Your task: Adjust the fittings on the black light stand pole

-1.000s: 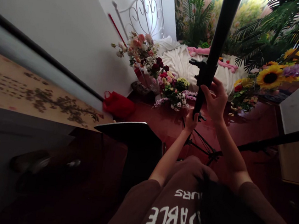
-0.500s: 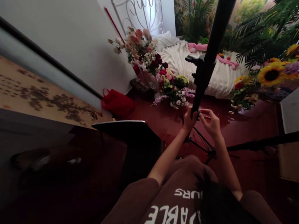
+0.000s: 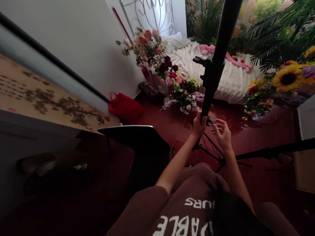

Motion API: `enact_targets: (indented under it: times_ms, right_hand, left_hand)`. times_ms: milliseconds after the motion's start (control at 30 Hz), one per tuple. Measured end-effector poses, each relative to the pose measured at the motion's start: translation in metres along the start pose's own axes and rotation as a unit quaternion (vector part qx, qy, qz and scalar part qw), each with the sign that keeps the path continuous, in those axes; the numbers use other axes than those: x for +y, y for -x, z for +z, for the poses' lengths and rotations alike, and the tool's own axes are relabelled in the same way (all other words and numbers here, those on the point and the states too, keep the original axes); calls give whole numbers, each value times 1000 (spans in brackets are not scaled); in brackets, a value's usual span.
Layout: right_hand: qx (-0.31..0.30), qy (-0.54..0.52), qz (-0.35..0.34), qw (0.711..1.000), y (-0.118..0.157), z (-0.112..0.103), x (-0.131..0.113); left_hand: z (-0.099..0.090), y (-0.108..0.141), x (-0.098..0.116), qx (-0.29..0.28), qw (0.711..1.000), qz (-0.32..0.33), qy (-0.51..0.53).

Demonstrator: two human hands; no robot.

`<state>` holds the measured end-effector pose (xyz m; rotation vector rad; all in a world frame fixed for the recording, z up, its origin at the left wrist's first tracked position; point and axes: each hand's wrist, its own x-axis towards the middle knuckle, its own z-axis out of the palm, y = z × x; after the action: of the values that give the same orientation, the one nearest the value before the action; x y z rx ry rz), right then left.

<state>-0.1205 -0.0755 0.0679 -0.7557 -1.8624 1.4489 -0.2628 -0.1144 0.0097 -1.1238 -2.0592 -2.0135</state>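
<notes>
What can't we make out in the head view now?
Black stand, top end: head view, cut off by upper edge.
Stand section inside left hand: head view, covered by that hand.
Right hand touching the knob or not: head view, too small and dark.
Lower-left items: head view, lost in shadow.

smooth black pole (image 3: 226,27), glossy red floor (image 3: 253,130), rumpled cream cloth (image 3: 232,86), metal-looking headboard (image 3: 126,15), matt pale wall (image 3: 77,19)

The brown shirt (image 3: 177,212) has short sleeves (image 3: 150,200), large white letters (image 3: 181,228) across its chest and smaller letters (image 3: 199,203) further down.
</notes>
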Motion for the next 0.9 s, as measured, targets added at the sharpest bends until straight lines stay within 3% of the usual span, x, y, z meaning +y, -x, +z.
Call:
enact_targets:
  times_ms: [367, 500, 633, 900]
  right_hand:
    - [5, 44, 28, 999, -5, 3, 1]
    - [4, 47, 58, 997, -7, 10, -6]
    - [18, 88, 46, 995, -8, 12, -14]
    - [13, -50, 156, 986, -16, 20, -11]
  left_hand:
    - [0, -2, -1, -8, 1000, -10, -6]
    - [2, 0, -4, -7, 1000, -14, 0]
    - [4, 2, -8, -3, 1000, -19, 2]
    - [2, 1, -5, -5, 1000, -19, -12]
